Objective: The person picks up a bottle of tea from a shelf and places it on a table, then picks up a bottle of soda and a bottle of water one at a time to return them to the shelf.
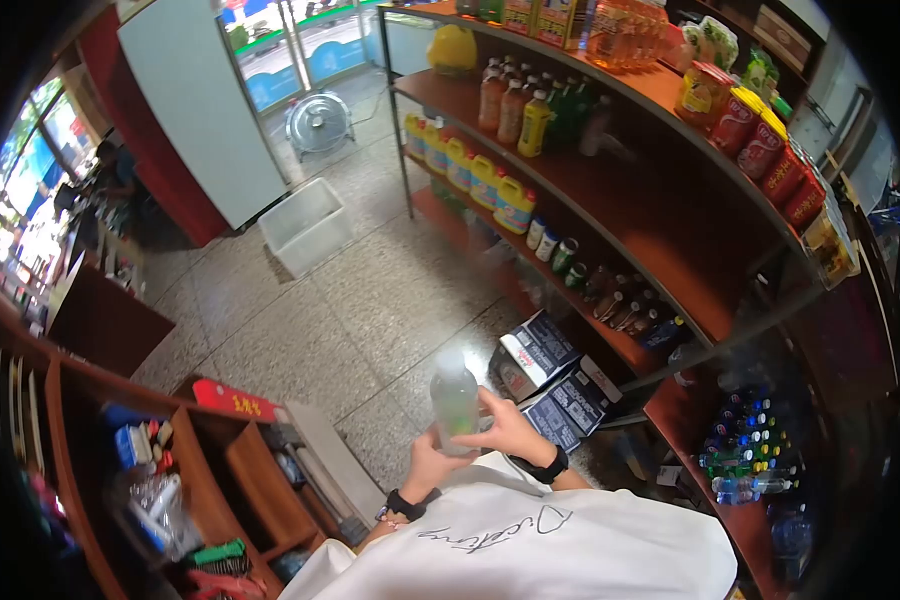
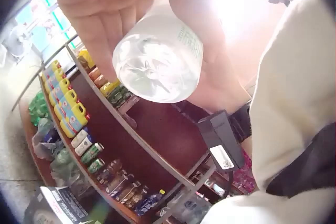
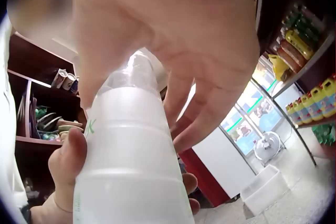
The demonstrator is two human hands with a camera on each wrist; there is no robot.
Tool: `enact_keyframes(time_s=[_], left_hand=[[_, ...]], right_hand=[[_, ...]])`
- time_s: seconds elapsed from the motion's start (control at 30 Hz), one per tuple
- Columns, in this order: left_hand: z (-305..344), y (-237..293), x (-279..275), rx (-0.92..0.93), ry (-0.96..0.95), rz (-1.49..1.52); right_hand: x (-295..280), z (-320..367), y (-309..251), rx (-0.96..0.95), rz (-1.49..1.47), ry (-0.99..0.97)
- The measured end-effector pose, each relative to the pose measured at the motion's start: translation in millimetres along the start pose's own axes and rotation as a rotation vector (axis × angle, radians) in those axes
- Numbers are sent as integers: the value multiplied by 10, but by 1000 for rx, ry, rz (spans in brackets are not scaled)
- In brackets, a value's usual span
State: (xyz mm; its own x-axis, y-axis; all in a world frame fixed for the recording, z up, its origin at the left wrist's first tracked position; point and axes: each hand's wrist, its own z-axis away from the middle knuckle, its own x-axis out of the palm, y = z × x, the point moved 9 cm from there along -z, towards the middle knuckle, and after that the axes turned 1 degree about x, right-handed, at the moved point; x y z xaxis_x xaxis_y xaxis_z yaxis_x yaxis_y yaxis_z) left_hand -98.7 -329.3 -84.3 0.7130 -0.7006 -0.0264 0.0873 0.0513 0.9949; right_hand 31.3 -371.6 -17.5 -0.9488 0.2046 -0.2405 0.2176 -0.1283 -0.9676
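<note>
A whitish translucent bottle (image 1: 454, 402) stands upright in both hands in front of the white shirt. The left hand (image 1: 437, 466) holds it low down; in the left wrist view the clear base of the bottle (image 2: 157, 66) faces the camera, with the left hand (image 2: 126, 8) curled round it. The right hand (image 1: 513, 432) is at its side in the head view. In the right wrist view the right hand (image 3: 173, 40) arches over the narrow top of the bottle (image 3: 131, 150), fingers bent down beside it, and fingers of the left hand (image 3: 65, 163) wrap the lower body.
Shelves (image 1: 620, 215) with bottles and yellow jugs (image 1: 485, 180) run along the right. Cartons (image 1: 560, 385) lie on the floor by them. A wooden cabinet (image 1: 205, 470) stands at lower left. Farther off are a white bin (image 1: 308, 228) and a fan (image 1: 320, 122).
</note>
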Motion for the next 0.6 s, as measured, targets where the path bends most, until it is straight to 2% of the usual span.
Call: enact_keyframes(time_s=[0.17,0.23,0.3,0.43,0.5,0.53,0.57,0.6], left_hand=[[-921,119,-27,-11,-101,-85],[-1400,257,-59,-2,-136,-153],[-1840,398,-50,32,-185,-302],[-2749,479,163,142,-316,-356],[-3125,618,366,196,-376,-541],[-3269,674,499,264,-388,-543],[-3386,662,612,254,-418,-549],[-3504,693,712,283,-422,-533]], right_hand=[[-497,-680,227,-12,68,77],[-730,-987,232,69,-8,81],[-965,-1285,177,-2,-37,149],[-1529,-1692,263,-10,14,352],[-1860,-1784,280,-58,275,493],[-2008,-1792,309,-81,199,574],[-2108,-1802,345,-60,186,594],[-2260,-1795,343,-31,249,659]])
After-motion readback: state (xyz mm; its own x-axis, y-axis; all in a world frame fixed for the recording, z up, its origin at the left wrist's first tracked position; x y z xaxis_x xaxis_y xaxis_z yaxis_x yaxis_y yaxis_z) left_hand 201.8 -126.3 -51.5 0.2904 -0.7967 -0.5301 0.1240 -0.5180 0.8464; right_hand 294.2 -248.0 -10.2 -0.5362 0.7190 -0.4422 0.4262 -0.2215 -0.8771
